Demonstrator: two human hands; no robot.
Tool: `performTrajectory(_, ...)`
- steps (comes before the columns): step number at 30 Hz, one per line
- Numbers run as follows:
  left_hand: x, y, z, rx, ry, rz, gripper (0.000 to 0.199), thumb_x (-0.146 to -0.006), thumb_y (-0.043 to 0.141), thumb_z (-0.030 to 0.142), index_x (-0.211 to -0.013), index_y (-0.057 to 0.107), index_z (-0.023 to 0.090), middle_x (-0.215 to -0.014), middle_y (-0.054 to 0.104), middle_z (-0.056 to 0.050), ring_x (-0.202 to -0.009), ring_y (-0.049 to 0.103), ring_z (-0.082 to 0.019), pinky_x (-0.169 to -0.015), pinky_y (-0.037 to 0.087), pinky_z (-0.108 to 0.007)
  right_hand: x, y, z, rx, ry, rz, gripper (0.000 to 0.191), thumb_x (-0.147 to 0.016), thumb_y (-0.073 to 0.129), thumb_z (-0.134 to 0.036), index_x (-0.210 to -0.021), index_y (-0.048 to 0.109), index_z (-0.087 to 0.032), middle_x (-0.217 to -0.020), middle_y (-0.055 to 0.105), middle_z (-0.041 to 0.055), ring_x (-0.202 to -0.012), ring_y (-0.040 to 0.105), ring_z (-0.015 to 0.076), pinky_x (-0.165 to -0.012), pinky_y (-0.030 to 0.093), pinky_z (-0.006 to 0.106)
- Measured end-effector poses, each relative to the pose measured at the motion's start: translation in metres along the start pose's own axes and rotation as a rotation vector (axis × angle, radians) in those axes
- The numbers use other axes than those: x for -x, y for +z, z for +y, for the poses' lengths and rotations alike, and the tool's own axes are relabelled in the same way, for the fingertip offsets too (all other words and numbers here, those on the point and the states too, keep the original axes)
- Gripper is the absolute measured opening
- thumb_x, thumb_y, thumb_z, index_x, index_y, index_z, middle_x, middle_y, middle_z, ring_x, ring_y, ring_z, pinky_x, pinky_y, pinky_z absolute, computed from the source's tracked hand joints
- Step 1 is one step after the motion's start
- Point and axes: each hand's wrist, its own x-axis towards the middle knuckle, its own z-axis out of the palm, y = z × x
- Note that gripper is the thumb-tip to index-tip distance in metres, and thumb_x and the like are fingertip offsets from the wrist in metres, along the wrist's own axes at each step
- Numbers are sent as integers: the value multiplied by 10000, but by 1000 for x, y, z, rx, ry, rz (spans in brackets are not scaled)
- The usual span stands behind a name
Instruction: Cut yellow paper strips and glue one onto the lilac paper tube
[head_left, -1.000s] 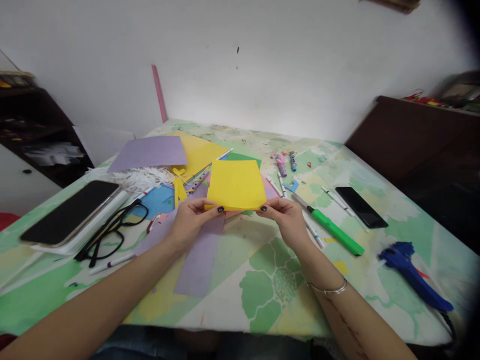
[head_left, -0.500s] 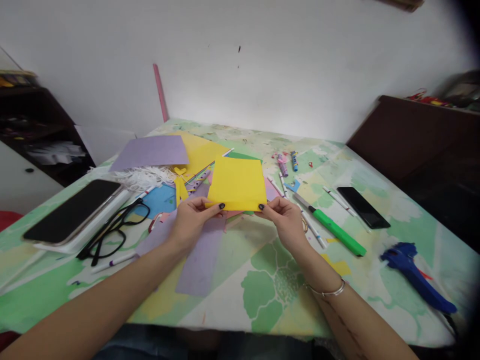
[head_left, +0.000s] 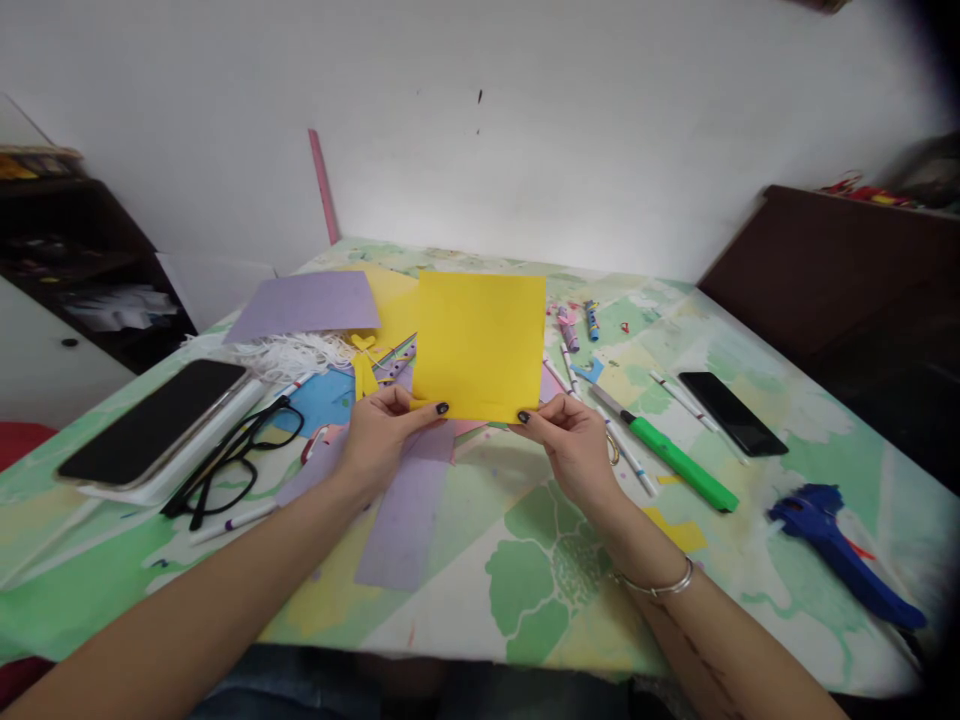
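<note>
A yellow sheet of paper (head_left: 480, 345) is held up above the table, with a narrow fold along its lower edge. My left hand (head_left: 384, 432) pinches its lower left corner, thumb on the near face. At the lower right corner my right hand (head_left: 576, 440) grips it the same way. Underneath, a purple paper strip (head_left: 405, 515) lies on the tablecloth. Beside my right hand are white markers (head_left: 630, 455) and a green utility knife (head_left: 679, 460) with its blade out. Yellow paper cutouts (head_left: 365, 372) lie just beyond my left hand.
To the left lie black glasses (head_left: 240, 460), a phone (head_left: 154, 420) on a white box, white shredded strands (head_left: 300, 352) and a purple sheet (head_left: 307, 303). At the right are another phone (head_left: 731, 412) and a blue glue gun (head_left: 847, 560). Small paper rolls (head_left: 568, 328) stand farther back.
The yellow paper has tilted more upright, so its face shows taller and covers more of the table behind. Both hands keep their grip at the lower corners.
</note>
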Motion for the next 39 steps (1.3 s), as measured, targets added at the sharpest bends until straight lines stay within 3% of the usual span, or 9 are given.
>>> performTrajectory(12,-2,0,2,-13,-44,44,502,-479,876,224,-711,433,183,-653,656,39,-600,682,-129,-579,600,-232,-2,-2,4,26,41,90,324,-565,846,-305,-572,548,-179,-598,676,-8,-605,708,171,-644,618,299)
performTrajectory(20,-5,-2,-2,-98,-42,7,504,-501,871,265,-720,424,188,-676,693,22,-590,697,-141,-561,594,-227,-4,-2,2,53,106,108,368,-512,863,-311,-548,519,-185,-525,650,-3,-584,713,192,-579,606,262)
performTrajectory(25,-6,0,-3,-197,-65,-36,470,-559,831,263,-754,407,201,-648,726,-7,-552,703,-165,-515,577,-229,-7,-5,4,93,180,108,348,-508,848,-291,-555,518,-190,-538,678,39,-572,710,212,-579,612,301)
performTrajectory(33,4,2,0,-447,-96,-212,364,-674,722,218,-751,366,220,-491,659,20,-422,637,-160,-405,495,-212,1,-15,10,239,211,132,327,-531,794,-228,-579,470,-225,-495,647,2,-509,679,209,-473,567,303)
performTrajectory(39,24,2,6,-683,-141,-433,308,-693,652,142,-691,356,226,-417,539,79,-364,551,-152,-368,375,-216,39,-24,6,427,189,83,216,-596,713,-246,-646,505,-210,-489,633,-9,-452,610,160,-459,500,271)
